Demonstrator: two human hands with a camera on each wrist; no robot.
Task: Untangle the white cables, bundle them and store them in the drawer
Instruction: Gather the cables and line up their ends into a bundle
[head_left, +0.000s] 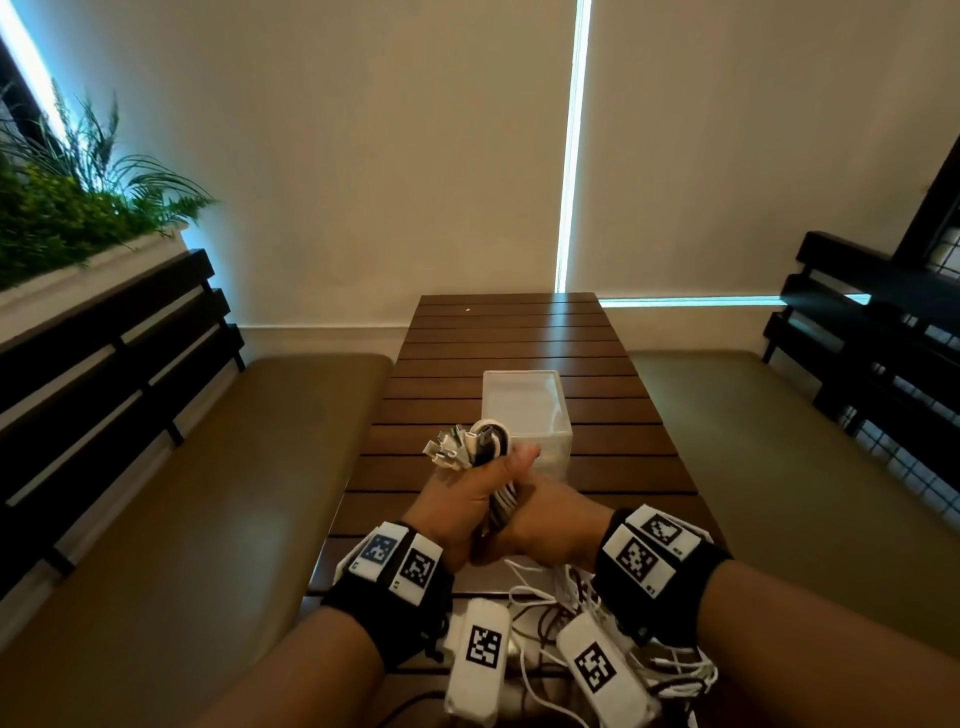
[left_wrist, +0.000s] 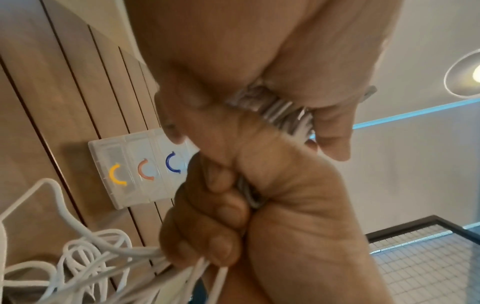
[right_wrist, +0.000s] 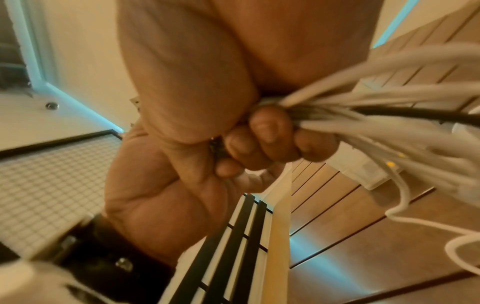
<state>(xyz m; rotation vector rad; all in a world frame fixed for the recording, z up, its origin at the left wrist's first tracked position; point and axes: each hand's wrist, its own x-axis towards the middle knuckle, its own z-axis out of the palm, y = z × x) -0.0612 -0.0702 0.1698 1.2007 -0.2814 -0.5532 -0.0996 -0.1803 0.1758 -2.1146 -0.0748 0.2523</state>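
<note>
Both hands grip one bundle of white cables (head_left: 503, 500) above the near end of the wooden table (head_left: 519, 332). My left hand (head_left: 462, 488) is fisted round the far part, and the plug ends (head_left: 457, 441) fan out beyond it, one plug dark. My right hand (head_left: 556, 519) clasps the near part right against the left. Below it, loose white cables (head_left: 545, 592) hang in a tangle. In the left wrist view the left hand (left_wrist: 259, 61) and right hand (left_wrist: 285, 205) squeeze the strands (left_wrist: 280, 111), with loose loops (left_wrist: 85, 263) underneath. A translucent drawer unit (head_left: 524, 405) stands just behind the hands.
The drawer unit (left_wrist: 135, 170) shows yellow, orange and blue curved handles, all drawers closed. One black cable (right_wrist: 415, 117) runs among the white cables (right_wrist: 389, 96). Padded benches (head_left: 260, 467) flank the table on both sides. A planter with green plants (head_left: 62, 208) sits behind the left bench.
</note>
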